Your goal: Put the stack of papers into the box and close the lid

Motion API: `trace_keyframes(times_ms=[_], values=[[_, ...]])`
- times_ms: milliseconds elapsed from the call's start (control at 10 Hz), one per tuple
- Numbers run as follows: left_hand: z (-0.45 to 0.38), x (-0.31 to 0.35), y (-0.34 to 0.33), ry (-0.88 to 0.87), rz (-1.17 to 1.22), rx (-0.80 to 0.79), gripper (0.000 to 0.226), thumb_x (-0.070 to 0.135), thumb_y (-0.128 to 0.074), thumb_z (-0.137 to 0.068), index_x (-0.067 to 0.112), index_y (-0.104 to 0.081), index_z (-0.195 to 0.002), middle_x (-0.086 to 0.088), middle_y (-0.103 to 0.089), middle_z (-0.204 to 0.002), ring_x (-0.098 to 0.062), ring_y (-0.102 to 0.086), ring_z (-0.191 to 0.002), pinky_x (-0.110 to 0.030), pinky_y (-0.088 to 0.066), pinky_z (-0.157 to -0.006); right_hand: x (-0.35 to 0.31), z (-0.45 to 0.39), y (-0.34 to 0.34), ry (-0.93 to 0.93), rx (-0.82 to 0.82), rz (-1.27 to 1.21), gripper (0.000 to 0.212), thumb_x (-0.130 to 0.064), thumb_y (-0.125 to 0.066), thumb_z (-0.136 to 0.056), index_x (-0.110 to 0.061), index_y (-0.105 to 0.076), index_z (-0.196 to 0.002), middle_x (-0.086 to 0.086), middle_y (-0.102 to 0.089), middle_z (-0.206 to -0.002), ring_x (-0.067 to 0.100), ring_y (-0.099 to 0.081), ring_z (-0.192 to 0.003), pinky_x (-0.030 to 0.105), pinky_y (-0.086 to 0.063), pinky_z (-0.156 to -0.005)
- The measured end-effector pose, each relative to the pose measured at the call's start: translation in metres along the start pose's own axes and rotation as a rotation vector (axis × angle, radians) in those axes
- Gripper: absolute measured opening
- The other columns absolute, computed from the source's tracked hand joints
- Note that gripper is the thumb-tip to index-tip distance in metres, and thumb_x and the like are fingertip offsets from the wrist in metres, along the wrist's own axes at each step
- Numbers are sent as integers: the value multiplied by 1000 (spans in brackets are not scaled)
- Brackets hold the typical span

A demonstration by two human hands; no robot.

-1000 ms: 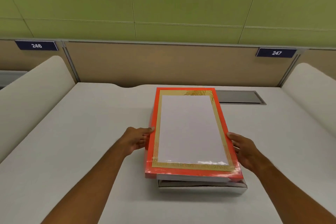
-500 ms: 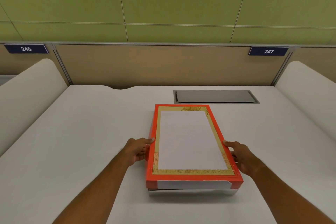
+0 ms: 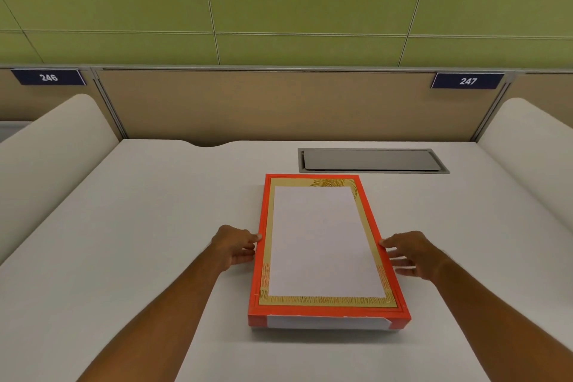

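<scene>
The box's orange-red lid (image 3: pixel 325 242), with a gold border and a white centre panel, lies flat over the box on the white desk (image 3: pixel 155 226). Only a thin grey sliver of the box base (image 3: pixel 325 332) shows under the lid's near edge. The stack of papers is hidden from view. My left hand (image 3: pixel 235 245) rests against the lid's left edge, thumb on the rim and fingers on its side. My right hand (image 3: pixel 409 254) is at the lid's right edge with fingers spread; only the thumb tip touches the rim.
A grey metal cable hatch (image 3: pixel 370 160) is set into the desk just behind the box. Rounded white dividers stand at the left (image 3: pixel 52 146) and right (image 3: pixel 527 146). A tan back panel (image 3: pixel 279 105) closes off the far side.
The lid has come down from a raised, skewed position to sit flat and square over the base. My right hand's fingers have spread away from the lid's side.
</scene>
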State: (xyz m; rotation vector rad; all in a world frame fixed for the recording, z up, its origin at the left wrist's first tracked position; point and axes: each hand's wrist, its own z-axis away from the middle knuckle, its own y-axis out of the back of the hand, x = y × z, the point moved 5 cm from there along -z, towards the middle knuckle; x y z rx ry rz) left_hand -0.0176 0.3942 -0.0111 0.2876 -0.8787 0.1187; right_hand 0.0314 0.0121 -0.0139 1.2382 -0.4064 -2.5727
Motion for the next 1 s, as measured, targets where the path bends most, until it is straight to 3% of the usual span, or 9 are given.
trace_keyframes(times_ms=[100,400,800,900,1000], values=[[-4,8,0,-39,10,62,22,5,-75,-80,-7,-66,-96,-20,-74,-91,-30,-74,-77,-46,-61,-76,-16,-5,3,78,82,-42,19,-15,-73,-85,2,-67,-93,20,-71,-97,32,-70,-81,40,-61,-68],[-12,12,-1,-13,-59,141,17,0,-76,-77,-8,-69,-90,-21,-73,-87,-28,-74,-70,-40,-62,-71,-22,-5,-1,10,16,-72,21,0,-71,-84,10,-67,-102,24,-71,-103,35,-72,-86,41,-61,-75],[-18,8,-4,5,-114,187,14,1,-78,-75,-6,-69,-84,-20,-73,-85,-26,-73,-66,-38,-63,-66,-20,-9,0,-18,5,-70,22,1,-70,-84,10,-67,-104,25,-70,-105,34,-71,-85,42,-60,-78],[-13,13,-6,-34,-176,227,17,6,-78,-76,-5,-69,-85,-17,-74,-83,-25,-73,-65,-37,-62,-69,-21,-7,-1,4,33,-50,18,-1,-71,-85,9,-68,-99,24,-71,-102,35,-72,-84,44,-61,-80],[-2,31,-17,-238,-436,314,26,28,-75,-80,4,-70,-90,-9,-73,-91,-23,-71,-79,-33,-59,-76,-32,-4,-3,239,237,84,19,-16,-68,-89,-1,-69,-77,14,-73,-83,28,-70,-74,50,-59,-86]])
